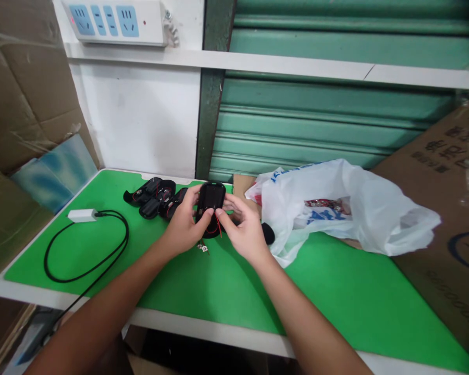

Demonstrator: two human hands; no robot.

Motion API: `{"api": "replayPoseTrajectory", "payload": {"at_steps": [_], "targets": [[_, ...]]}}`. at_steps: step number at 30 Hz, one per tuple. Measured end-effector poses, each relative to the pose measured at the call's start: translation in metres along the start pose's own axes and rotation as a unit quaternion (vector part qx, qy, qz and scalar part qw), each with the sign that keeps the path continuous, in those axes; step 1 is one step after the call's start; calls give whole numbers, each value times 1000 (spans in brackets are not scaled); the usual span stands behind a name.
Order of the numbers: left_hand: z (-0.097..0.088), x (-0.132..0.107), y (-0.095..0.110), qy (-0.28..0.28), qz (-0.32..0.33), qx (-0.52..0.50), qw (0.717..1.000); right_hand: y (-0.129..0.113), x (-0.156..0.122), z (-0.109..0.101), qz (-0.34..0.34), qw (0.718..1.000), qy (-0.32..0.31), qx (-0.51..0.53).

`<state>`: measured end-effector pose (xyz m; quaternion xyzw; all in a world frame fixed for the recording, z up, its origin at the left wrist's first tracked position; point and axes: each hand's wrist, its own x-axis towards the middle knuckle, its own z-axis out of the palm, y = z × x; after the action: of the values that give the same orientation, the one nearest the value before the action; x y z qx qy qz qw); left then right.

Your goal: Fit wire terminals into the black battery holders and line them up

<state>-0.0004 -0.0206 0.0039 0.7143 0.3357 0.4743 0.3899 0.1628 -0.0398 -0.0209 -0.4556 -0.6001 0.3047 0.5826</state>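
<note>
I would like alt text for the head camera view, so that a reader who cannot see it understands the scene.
Two bare hands hold a black casing over a green tabletop, with a red wire showing between them. Other black parts and a looped black cable lie to the left; a white plastic bag lies to the right.

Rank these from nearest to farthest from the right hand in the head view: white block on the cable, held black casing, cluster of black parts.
Nearest to the right hand:
1. Black casing: held in front, touching the fingers.
2. Cluster of black parts: on the mat, left of the casing.
3. White block: far left on the mat.
</note>
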Motion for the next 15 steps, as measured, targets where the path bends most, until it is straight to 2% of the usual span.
{"api": "replayPoseTrajectory", "payload": {"at_steps": [15], "targets": [[5,-2,-4,26,4,10,1000,4,-1,2,17,1000,0,24]]}}
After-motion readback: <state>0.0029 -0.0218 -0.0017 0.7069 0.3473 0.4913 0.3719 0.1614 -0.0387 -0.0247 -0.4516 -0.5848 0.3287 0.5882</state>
